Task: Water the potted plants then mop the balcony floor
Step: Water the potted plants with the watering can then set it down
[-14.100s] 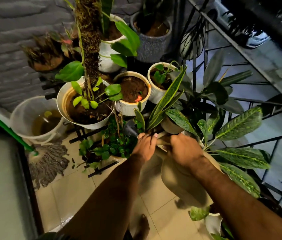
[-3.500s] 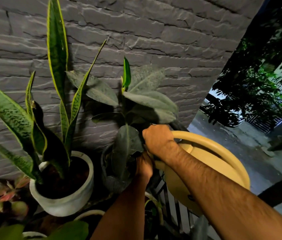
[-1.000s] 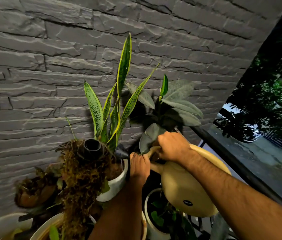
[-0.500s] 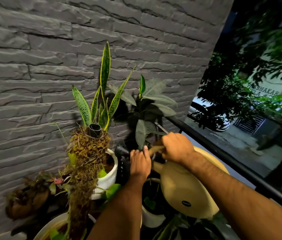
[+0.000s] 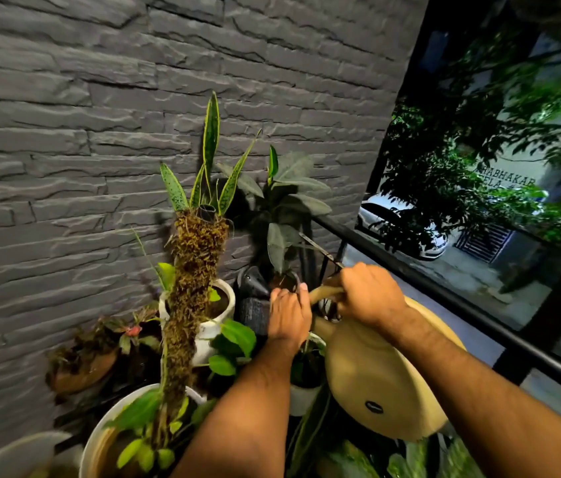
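Both hands hold one beige plastic watering can [image 5: 375, 374]: right hand [image 5: 365, 294] grip clamped on its handle; left hand [image 5: 287, 313] curled round the spout; black metal railing [image 5: 444, 294] close right; three white pots.

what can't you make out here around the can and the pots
- Can spout: head view, hidden behind the left hand, so any water flow is unseen.
- Right hand grip: its fingers curl under the handle.
- Dark pot: soil hidden in shadow.
- Big white pot: cut by the bottom edge.
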### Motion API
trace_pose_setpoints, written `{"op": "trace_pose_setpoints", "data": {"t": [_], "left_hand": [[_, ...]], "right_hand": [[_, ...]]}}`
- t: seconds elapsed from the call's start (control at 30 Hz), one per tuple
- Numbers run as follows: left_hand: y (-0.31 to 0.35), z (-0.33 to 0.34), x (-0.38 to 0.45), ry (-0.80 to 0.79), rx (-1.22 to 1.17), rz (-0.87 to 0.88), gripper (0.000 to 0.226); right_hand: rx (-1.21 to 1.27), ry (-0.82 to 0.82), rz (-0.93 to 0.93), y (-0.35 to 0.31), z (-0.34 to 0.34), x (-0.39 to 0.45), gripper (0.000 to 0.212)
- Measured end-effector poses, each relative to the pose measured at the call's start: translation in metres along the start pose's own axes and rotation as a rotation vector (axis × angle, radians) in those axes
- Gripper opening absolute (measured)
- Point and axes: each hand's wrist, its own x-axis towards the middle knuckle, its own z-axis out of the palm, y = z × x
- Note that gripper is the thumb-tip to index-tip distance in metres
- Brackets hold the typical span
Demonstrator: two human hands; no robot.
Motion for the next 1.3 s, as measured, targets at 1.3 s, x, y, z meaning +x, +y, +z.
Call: {"op": "trace_pose_setpoints", "data": {"t": [1.3], "left_hand": [[-0.087,-0.167,-0.170,-0.169,-0.476,-0.526,0.047]], "right_hand": [[0.051,0.008,-0.111,-0.199,-0.084,-0.114,0.032]]}}
